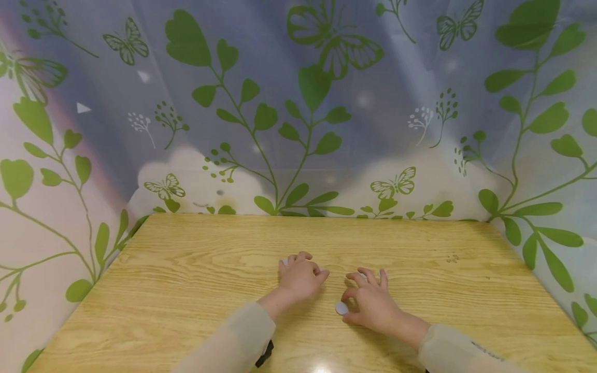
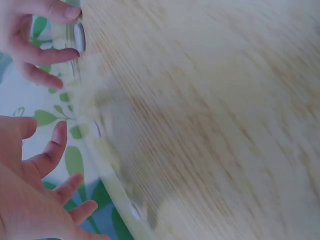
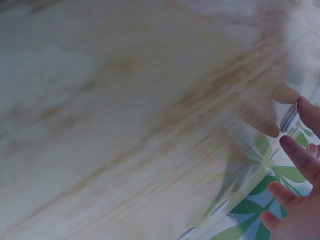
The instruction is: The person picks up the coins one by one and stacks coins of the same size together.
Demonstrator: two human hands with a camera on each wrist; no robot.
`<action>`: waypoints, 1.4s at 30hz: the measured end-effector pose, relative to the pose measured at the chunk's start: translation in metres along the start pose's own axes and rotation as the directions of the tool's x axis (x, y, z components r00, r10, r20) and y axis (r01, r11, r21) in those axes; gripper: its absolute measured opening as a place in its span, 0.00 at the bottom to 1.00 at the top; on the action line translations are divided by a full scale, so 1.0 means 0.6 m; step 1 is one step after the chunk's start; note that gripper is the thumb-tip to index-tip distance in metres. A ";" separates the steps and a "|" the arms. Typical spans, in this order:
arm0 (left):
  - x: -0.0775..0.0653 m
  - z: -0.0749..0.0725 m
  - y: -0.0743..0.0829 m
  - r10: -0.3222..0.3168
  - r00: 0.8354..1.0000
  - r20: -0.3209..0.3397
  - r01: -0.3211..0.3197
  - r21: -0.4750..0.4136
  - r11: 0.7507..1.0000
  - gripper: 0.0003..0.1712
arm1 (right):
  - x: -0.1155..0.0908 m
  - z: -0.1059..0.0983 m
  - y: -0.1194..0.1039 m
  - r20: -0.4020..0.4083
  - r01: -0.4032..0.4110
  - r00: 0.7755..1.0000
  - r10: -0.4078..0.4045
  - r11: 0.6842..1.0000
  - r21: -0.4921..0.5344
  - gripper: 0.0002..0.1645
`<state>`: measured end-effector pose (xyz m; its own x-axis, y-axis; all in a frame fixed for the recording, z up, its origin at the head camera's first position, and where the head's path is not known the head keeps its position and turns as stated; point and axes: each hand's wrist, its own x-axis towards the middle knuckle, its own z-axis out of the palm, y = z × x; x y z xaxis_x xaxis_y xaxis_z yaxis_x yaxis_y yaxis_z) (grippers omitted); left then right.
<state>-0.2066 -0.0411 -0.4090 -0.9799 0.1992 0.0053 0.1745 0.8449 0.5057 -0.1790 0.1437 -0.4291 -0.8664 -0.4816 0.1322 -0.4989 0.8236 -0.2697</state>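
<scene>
Pinching a small round disc (image 1: 342,309) by its edges, the right hand (image 1: 373,305) has its thumb and pointer finger curled around it. That disc is pale and flat, and it is on the side of the right hand that faces the left hand (image 1: 300,280). The right hand's other fingers are spread apart and reach away from the person. A second disc (image 1: 363,276) is partly hidden near those fingertips, and a third disc (image 1: 383,274) is just beside them, farther to the right.

The left hand is loose, with its fingers spread and nothing in its grip. A fourth disc (image 1: 284,262) peeks out by its outer fingers, and a fifth disc (image 1: 322,270) peeks out by its thumb.

Under both hands is a yellow wooden table (image 1: 224,243) with wavy lines. A light sleeve (image 1: 233,331) comes down to the left wrist, with a black thing (image 1: 264,354) by its cuff; I can't tell what it is. Another light sleeve (image 1: 452,342) is behind the right hand. Past both hands is a big cloth (image 1: 261,62) with green leaves (image 1: 188,39) and butterflies (image 1: 354,52).
</scene>
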 end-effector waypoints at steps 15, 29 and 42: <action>-0.003 -0.006 -0.024 -0.046 0.999 0.011 0.047 -0.040 0.998 0.20 | 0.006 0.010 -0.003 -0.012 0.015 1.000 -0.016 1.000 -0.020 0.13; -0.004 -0.006 -0.030 -0.042 0.999 0.014 0.043 -0.007 0.999 0.20 | 0.002 0.007 0.002 -0.002 0.002 1.000 -0.002 1.000 0.023 0.13; -0.010 -0.005 -0.051 -0.019 1.000 -0.008 0.019 -0.041 0.999 0.17 | -0.002 0.008 0.005 -0.007 -0.001 1.000 0.002 1.000 0.022 0.12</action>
<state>-0.2066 -0.0696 -0.4216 -0.9838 0.1795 0.0024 0.1522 0.8272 0.5409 -0.1792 0.1452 -0.4348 -0.8673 -0.4780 0.1389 -0.4971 0.8174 -0.2910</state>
